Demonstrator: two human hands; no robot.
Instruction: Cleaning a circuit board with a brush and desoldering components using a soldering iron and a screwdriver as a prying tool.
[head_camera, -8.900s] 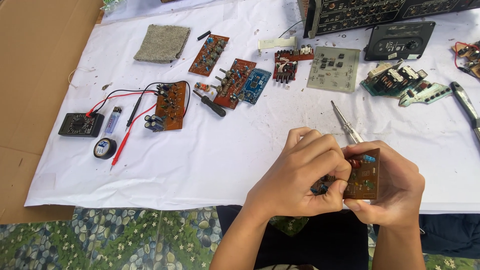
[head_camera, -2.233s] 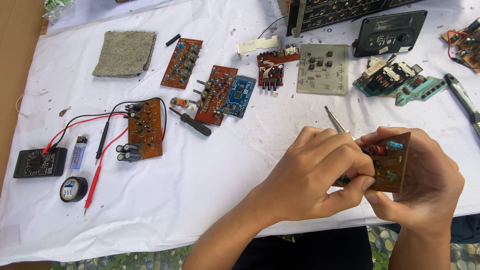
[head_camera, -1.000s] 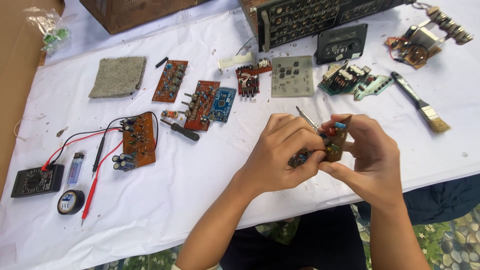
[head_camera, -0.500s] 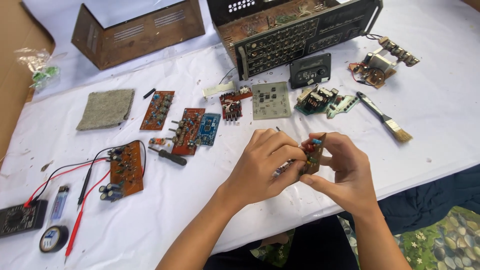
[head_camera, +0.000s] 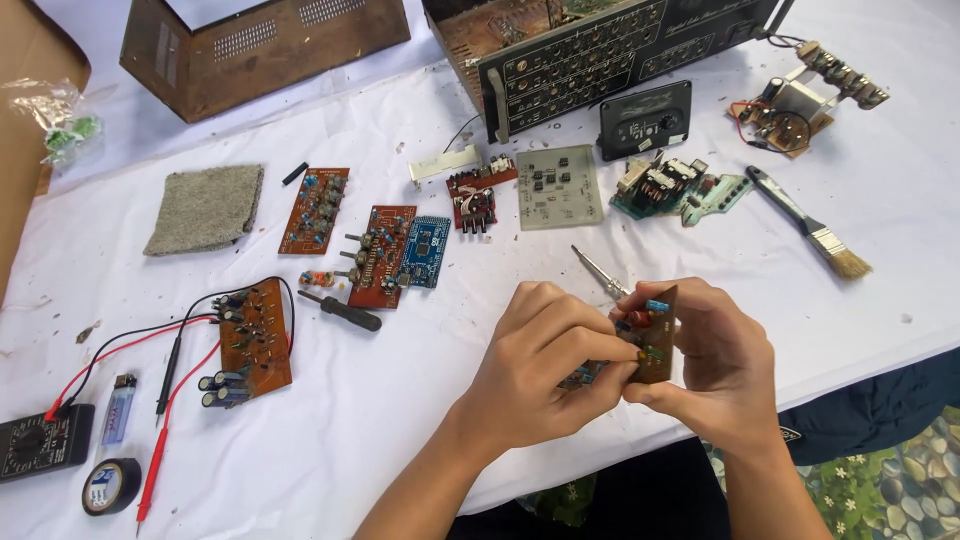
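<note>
Both hands raised over near edge of white-covered table (head_camera: 400, 440). Right hand (head_camera: 715, 365) grips small brown circuit board (head_camera: 655, 335) edge-on, fingers curled behind it. Left hand (head_camera: 545, 355) closed on board's component side — thumb and fingertips pinching parts. Thin metal tool (head_camera: 598, 272) juts up just behind hands. Paintbrush (head_camera: 810, 222) lies well right.

Clear plastic bag (head_camera: 55, 115), green bits inside, far left table edge.

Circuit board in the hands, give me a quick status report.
Left hand and right hand both grip the small brown circuit board, raised over the white cloth. Metal probe pokes out behind. Nothing blocking.
</note>
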